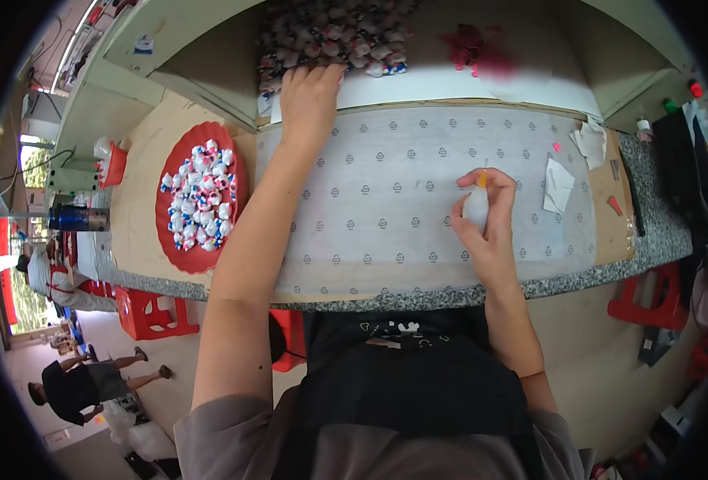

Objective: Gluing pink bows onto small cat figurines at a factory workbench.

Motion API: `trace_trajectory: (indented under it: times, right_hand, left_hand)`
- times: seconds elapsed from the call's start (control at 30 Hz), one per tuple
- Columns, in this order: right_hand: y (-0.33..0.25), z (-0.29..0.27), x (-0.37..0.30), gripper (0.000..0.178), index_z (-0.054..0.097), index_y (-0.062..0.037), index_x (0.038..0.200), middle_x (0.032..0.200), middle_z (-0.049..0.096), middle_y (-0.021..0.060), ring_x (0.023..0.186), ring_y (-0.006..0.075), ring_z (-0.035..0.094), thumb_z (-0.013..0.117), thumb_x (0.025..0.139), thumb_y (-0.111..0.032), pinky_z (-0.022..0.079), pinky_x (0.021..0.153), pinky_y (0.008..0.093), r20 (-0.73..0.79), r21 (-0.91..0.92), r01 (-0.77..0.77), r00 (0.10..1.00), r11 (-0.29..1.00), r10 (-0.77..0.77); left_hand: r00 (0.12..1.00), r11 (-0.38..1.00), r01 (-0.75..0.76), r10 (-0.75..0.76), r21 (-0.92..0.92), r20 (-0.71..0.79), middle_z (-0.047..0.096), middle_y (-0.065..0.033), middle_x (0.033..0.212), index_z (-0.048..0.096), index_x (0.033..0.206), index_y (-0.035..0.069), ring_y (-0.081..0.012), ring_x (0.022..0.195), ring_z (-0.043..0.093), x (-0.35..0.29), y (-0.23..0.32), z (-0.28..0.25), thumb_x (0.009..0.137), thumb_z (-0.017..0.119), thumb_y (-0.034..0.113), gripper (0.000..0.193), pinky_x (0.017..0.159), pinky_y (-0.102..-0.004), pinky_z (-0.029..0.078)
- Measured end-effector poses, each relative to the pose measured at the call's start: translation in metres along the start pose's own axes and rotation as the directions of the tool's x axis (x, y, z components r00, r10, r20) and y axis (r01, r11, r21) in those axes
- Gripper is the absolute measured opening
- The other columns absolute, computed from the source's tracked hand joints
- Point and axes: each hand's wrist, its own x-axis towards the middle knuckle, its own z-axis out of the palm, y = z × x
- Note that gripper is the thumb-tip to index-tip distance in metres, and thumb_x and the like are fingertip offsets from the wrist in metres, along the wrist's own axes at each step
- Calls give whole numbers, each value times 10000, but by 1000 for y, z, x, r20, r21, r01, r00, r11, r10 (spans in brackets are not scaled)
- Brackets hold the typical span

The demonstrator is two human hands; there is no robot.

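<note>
I've got the L hand (310, 104) up at the front edge of the heap of small figures (338, 40) on the shelf (442, 102), fingers bent down over the nearest ones. Can't tell if it has one pinched yet, b/c the fingertips are lost among the figures. The R hand (494, 228) is wrapped narrow round a small white bottle (475, 210), orange nozzle (483, 178) pointing away from me, thin tip past the fingers, held over the printed sheet (370, 216).

For a good pick, I'd say take one figure from the front edge, thumb and finger only, and lift it clear before drawing back; digging into the middle would prob. drag neighbours out w/ it. They look bunched tight, so a light pinch + small wiggle should do.

Meanwhile R hand: firm enough not to slip, no squeeze, or the bottle may drip on the sheet. Tip well apart from the L forearm, ASAP if the arms come close.

Also mind the L elbow: the red plate (202, 134), w/ more small figures on it, sits just beside that forearm, so a wide swing back could knock it. Straight back over the sheet seems safest, IMO.
</note>
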Motion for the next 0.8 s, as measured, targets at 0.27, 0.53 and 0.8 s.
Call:
trace_trajectory:
  times: [0.27,0.53,0.8]
  right_hand:
    - [-9,-2,0,312,436,37,1053,1008,384,96,786,185,502,475,757,-51,470,581,287,36,92,-35,999,995,32]
    - [-10,-4,3,295,474,16,929,969,472,136,698,165,539,595,661,46,457,585,253,-223,252,66,975,965,-8]
    - [-10,8,-1,357,491,-2,848,827,482,92,719,149,502,724,579,-24,423,629,230,-201,-87,413,884,907,-422]
  left_hand:
    - [799,24,558,-284,-829,530,546,-17,867,546,982,14,-37,685,476,-54,64,-58,717,603,17,271,577,-161,408]
    - [649,-555,490,-282,-672,707,553,-50,942,487,1079,3,-85,735,534,-86,105,-70,749,546,-14,335,689,-215,453]
    - [702,-491,458,-311,-741,640,536,-100,996,424,1125,-2,-148,828,561,-99,98,-64,766,530,-9,374,765,-263,456]
